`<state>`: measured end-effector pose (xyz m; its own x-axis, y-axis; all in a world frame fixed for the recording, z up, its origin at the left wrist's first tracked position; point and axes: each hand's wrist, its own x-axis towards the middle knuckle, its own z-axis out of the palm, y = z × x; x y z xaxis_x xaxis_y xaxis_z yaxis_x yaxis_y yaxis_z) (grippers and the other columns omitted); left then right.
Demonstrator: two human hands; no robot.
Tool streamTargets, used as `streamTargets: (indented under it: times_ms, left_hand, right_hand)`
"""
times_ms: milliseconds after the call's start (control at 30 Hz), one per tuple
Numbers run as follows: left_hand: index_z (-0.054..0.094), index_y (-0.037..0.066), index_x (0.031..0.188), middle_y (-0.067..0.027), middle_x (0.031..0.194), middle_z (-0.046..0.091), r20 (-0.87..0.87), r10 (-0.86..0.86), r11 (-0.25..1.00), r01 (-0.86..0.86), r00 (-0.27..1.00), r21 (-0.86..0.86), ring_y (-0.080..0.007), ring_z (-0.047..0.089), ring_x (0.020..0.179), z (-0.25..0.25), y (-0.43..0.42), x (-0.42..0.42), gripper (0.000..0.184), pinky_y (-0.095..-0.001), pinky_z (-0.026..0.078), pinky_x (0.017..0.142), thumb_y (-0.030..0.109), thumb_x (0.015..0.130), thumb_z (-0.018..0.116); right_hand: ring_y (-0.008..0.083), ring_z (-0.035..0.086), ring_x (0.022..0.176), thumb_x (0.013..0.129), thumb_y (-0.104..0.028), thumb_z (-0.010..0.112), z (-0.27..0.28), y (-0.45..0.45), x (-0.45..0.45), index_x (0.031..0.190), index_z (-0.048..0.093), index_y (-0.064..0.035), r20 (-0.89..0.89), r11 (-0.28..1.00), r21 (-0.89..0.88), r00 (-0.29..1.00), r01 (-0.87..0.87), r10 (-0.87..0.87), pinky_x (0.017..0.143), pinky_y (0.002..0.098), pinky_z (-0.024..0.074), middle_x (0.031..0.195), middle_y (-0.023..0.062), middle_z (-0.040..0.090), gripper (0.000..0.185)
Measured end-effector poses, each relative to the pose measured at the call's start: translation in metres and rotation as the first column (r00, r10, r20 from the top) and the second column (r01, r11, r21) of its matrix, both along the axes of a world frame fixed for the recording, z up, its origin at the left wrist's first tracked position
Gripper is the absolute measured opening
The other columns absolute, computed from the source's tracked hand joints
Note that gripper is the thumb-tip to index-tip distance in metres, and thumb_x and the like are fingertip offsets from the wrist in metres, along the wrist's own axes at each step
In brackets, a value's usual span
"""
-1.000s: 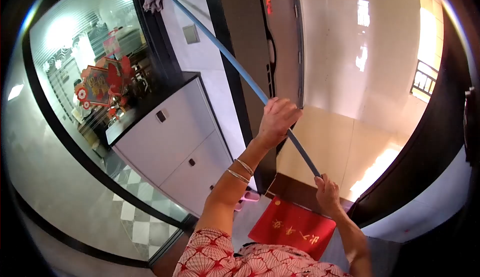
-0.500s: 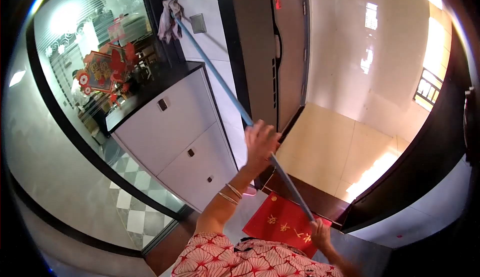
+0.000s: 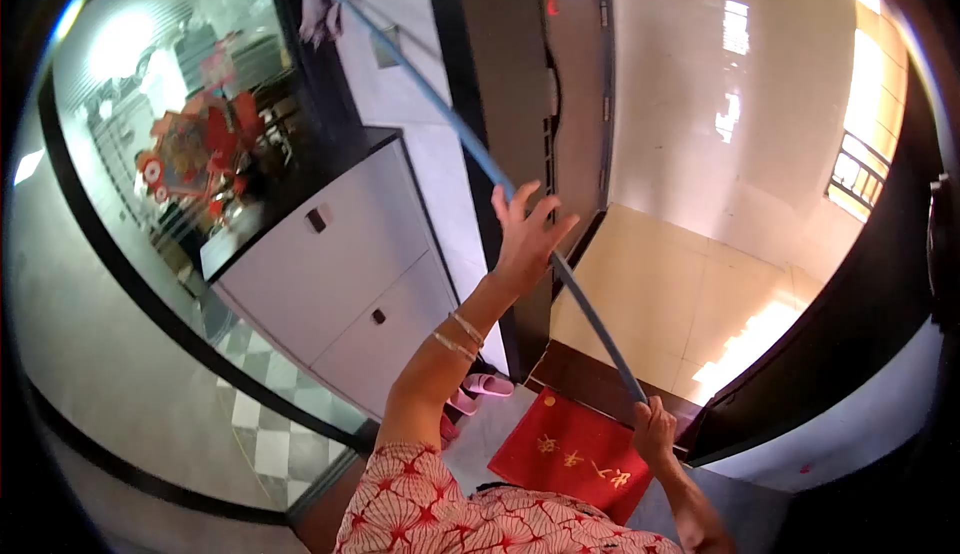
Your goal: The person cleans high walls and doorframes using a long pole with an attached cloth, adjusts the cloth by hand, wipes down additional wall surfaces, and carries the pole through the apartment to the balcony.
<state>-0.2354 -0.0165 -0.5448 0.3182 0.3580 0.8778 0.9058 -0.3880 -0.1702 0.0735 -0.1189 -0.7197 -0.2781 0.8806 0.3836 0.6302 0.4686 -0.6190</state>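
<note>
A long blue pole [image 3: 430, 94] slants across the head view, with a crumpled greyish-pink cloth [image 3: 318, 16] bunched at its upper end. That cloth touches or hangs close to the dark door frame beside the white-tiled wall. My right hand [image 3: 655, 432] is closed around the pole's lower end. Farther up, my left hand [image 3: 528, 244] lies over the pole's middle with its fingers spread; the pole passes behind the palm, and the contact is partly hidden.
A white cabinet [image 3: 330, 244] with a black top stands at left beside the glass panel [image 3: 110, 154]. A dark door [image 3: 580, 104] is at centre. Pink slippers [image 3: 488, 384] and a red doormat [image 3: 560, 449] lie on the floor near a raised sill.
The cloth end has moved up and slightly left, along the frame. Both hands have risen with the pole, and my left hand's fingers have spread apart.
</note>
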Motion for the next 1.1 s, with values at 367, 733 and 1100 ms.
streamTargets:
  times_ms: [367,733,1100]
  left_hand:
    - [0.063,0.017,0.088,-0.0070,0.098,0.047,-0.104,-0.036,0.997,0.042,0.994,0.057,-0.0350,0.035,0.109,0.052,0.003,-0.052,0.032,-0.0679,0.013,0.091,0.007,0.057,0.065]
    - [0.063,0.023,0.082,-0.0009,0.084,0.051,-0.288,0.210,0.978,-0.197,0.934,0.075,-0.0298,0.038,0.105,0.102,-0.018,-0.091,0.026,-0.0639,0.014,0.096,0.012,0.058,0.066]
    - [0.067,0.020,0.083,-0.0045,0.093,0.053,-0.295,0.164,0.952,-0.229,0.941,-0.202,-0.0292,0.037,0.112,0.032,-0.089,-0.070,0.021,-0.0627,0.007,0.100,0.015,0.063,0.068]
  right_hand:
    - [0.0344,0.053,0.075,0.086,-0.016,0.048,-0.044,0.042,-0.047,0.090,0.047,-0.0033,0.149,0.961,0.262,0.987,-0.092,0.054,0.060,0.0422,0.0400,0.088,0.0178,0.053,0.014]
    - [0.0190,0.054,0.064,0.085,-0.016,0.051,0.025,0.011,-0.133,0.097,0.050,0.0016,-0.336,0.935,-0.298,0.938,-0.191,0.085,0.052,0.0318,0.0415,0.076,0.0098,0.057,0.021]
    - [0.0121,0.037,0.054,0.086,-0.020,0.047,-0.061,-0.068,-0.131,0.082,0.051,0.0014,-0.309,0.992,-0.092,0.950,-0.084,0.052,0.047,0.0286,0.0314,0.060,0.0011,0.040,0.023]
